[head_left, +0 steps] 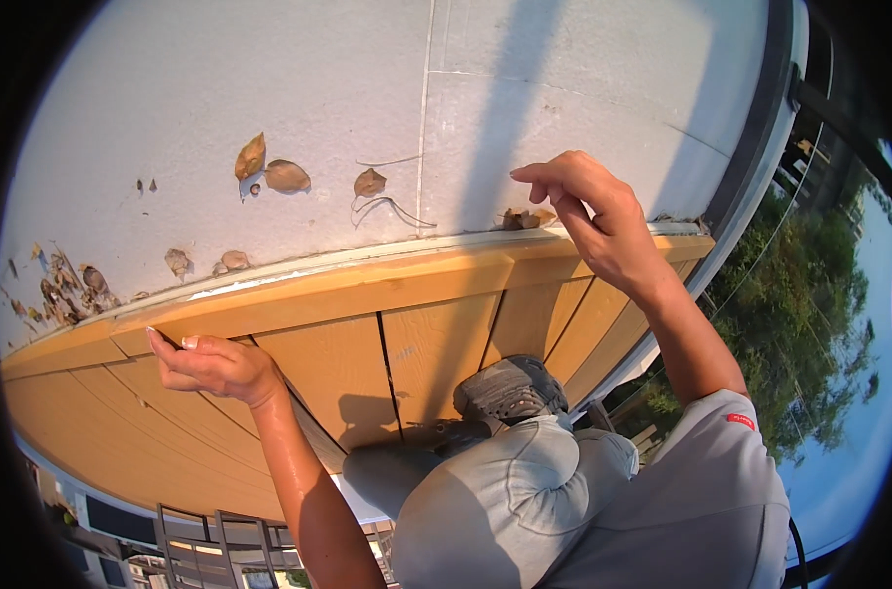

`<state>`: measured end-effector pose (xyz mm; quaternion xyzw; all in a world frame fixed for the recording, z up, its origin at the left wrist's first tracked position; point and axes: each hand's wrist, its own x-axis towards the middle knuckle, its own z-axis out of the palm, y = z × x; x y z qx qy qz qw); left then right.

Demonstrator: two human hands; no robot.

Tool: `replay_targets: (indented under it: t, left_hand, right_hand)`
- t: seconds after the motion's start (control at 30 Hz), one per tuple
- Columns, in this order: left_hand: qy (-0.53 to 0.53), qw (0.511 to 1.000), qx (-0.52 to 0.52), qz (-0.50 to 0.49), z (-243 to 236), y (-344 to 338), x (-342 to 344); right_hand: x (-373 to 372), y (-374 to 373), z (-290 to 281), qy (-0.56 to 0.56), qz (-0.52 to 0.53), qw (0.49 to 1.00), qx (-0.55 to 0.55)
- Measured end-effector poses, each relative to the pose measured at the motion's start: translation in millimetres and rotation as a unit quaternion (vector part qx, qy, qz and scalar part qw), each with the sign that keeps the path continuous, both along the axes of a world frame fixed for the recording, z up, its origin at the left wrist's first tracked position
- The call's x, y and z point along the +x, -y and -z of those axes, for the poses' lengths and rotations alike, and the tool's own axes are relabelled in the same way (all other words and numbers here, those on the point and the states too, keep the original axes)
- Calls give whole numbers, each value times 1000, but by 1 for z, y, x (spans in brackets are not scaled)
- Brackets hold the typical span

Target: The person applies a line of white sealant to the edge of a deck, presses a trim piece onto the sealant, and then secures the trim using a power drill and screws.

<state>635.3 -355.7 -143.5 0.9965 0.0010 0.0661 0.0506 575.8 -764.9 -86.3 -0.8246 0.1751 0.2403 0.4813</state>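
My left hand (215, 371) hovers over the tan plank deck, near its front trim board (357, 287). Its fingers are loosely curled and apart, with nothing visible in them. My right hand (603, 218) is raised above the far side of the same trim, fingers bent and thumb apart, and I see nothing held. Just left of its wrist, a small clump of dry leaves (524, 219) lies against the pale edge strip. Brown leaves (288, 176) and a curled leaf with thin stems (369, 183) lie on the grey floor (298, 79) beyond.
More dry leaves (61, 290) gather along the edge at far left. A dark-framed edge (750, 128) borders the floor at right, with trees (789, 294) past it. My shoe (510, 388) and bent knee (485, 491) are on the planks. Dark railings (215, 540) show at lower left.
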Motion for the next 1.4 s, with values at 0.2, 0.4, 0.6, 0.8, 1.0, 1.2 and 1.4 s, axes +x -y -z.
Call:
replay_targets:
  t: [0.2,0.4,0.6,0.8,1.0,1.2,1.4]
  left_hand:
    - [13,1000,-4,-13,19,9,-5]
    - [30,998,52,1,22,-31,3]
    - [76,993,87,34,40,-44,4]
    - [101,991,85,28,37,-37,7]
    - [101,988,117,29,44,-48,3]
    - [119,983,131,41,47,-28,3]
    - [94,986,135,-7,55,-56,18]
  right_hand:
    - [-117,45,-5,124,40,948,-292]
    - [-165,46,35,170,131,904,-369]
    - [-167,49,37,185,154,893,-380]
    - [-168,48,40,201,174,889,-373]
    - [-174,57,31,181,199,916,-298]
    - [-207,128,36,142,297,861,-387]
    - [-196,127,48,161,261,868,-392]
